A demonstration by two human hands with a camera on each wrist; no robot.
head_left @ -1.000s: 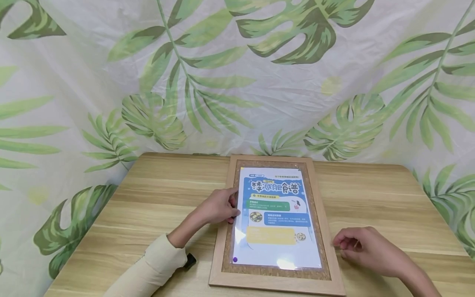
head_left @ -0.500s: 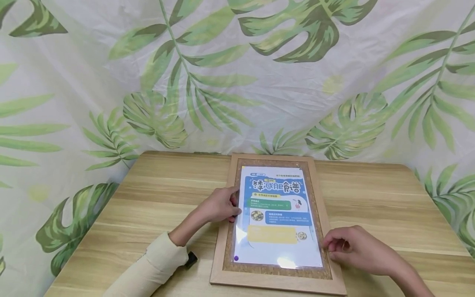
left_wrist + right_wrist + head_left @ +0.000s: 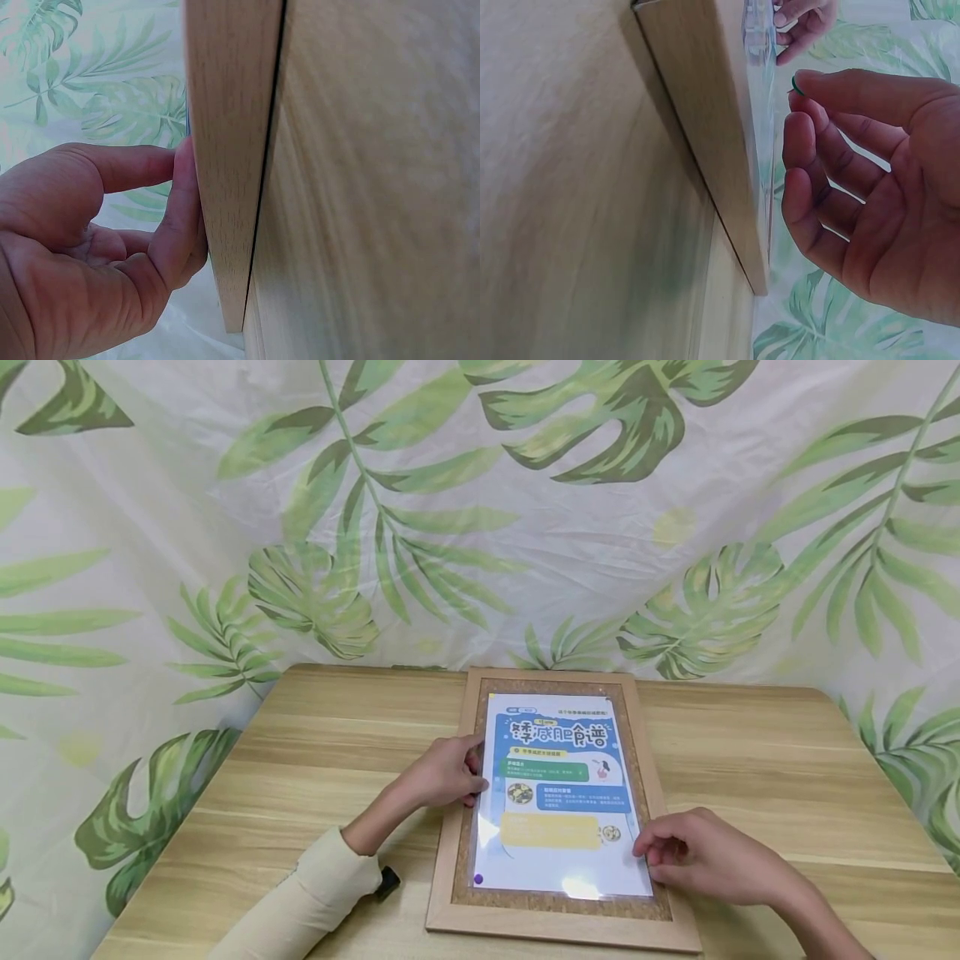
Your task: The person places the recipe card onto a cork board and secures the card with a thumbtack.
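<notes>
A sheet in a clear cover, a printed poster (image 3: 555, 872), lies on a cork board (image 3: 562, 906) with a wooden frame (image 3: 562, 925). At the poster's left edge, my left hand (image 3: 447, 772) pinches the margin between thumb and fingers; its fingers touch the frame in the left wrist view. My right hand (image 3: 712, 857) hovers over the frame's right side, near the poster's lower right edge. Between its thumb and forefinger it pinches a small green pushpin (image 3: 797, 86), its other fingers curled. A purple pushpin (image 3: 478, 879) sits at the poster's lower left corner.
The board lies on a wooden table (image 3: 345, 718), its far end at the back edge. A leaf-patterned curtain (image 3: 450, 527) hangs behind. Small pins also show at the poster's upper corners. A black object (image 3: 387, 883) juts out beside the left sleeve.
My right hand has moved left and slightly up, from beside the frame to over its right side near the poster. My left hand stays at the poster's left edge.
</notes>
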